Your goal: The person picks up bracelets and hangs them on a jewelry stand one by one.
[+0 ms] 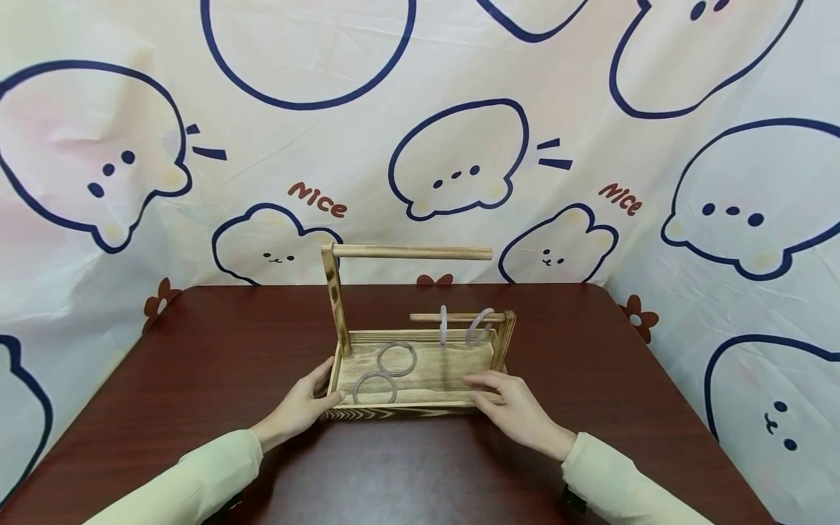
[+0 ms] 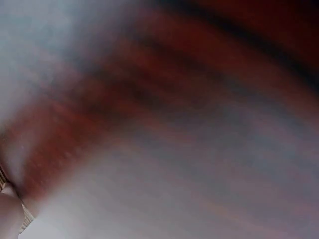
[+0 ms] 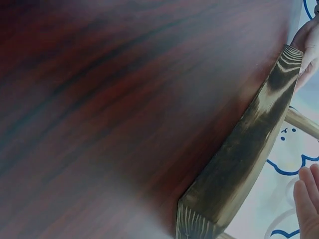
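Observation:
A wooden stand with a shallow tray (image 1: 400,413) sits on the table before me. Its tall left post carries a long bar (image 1: 413,252); a shorter bar (image 1: 423,318) juts from the right post. Two pale translucent bangles (image 1: 443,327) hang on that short bar, and two more bangles (image 1: 415,359) lie in the tray at left. My left hand (image 1: 298,401) holds the tray's front left corner, thumb at the front rim. Over the front right corner lies my right hand (image 1: 518,408), fingers extended above the tray. In the right wrist view, fingers (image 3: 306,199) appear straight.
The dark reddish table (image 1: 197,364) extends around the stand. Behind it and at both sides hangs a pale cloth (image 1: 367,160) printed with cartoon faces. The left wrist view is mostly blurred.

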Action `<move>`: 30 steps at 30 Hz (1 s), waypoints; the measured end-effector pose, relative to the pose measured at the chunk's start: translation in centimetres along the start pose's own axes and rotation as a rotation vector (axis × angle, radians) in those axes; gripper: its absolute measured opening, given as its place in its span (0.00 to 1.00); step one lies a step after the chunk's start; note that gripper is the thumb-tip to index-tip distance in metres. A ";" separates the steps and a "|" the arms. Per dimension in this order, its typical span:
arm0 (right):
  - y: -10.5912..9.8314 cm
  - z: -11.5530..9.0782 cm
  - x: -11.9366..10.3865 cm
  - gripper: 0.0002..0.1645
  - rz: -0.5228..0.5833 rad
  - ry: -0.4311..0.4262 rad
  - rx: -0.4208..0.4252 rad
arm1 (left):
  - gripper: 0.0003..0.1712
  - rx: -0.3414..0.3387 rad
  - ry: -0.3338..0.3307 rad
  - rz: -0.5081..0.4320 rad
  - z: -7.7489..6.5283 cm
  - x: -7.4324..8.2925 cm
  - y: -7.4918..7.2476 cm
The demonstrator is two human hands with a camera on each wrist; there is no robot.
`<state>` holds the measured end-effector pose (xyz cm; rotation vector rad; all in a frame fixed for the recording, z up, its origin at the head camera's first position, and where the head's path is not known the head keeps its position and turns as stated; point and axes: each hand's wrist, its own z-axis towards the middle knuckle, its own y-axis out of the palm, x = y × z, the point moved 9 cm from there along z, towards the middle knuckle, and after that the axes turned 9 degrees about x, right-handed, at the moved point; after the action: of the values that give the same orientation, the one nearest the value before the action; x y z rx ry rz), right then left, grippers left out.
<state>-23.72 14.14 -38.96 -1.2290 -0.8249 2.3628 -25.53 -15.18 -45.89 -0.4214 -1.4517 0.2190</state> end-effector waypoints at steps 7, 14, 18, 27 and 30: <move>1.6 0.8 -0.4 0.15 0.008 -0.009 -0.008 | 0.43 0.006 -0.022 -0.016 0.1 -0.3 0.0; 3.4 2.0 -1.0 0.11 -0.014 -0.089 0.042 | 0.42 0.021 -0.024 0.019 0.0 -0.3 0.0; 4.9 2.7 -0.8 0.14 -0.017 -0.088 -0.001 | 0.41 0.020 -0.014 0.044 -0.2 -0.3 0.1; 8.0 4.4 -1.3 0.23 -0.085 -0.123 -0.158 | 0.40 0.036 0.007 0.052 -0.1 -0.3 0.0; 9.1 4.8 -1.6 0.27 -0.137 -0.154 -0.224 | 0.41 0.044 -0.009 0.048 -0.1 -0.3 -0.1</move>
<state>-27.16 4.68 -41.56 -1.0417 -1.2115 2.3243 -25.48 -15.45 -46.16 -0.4200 -1.4440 0.2908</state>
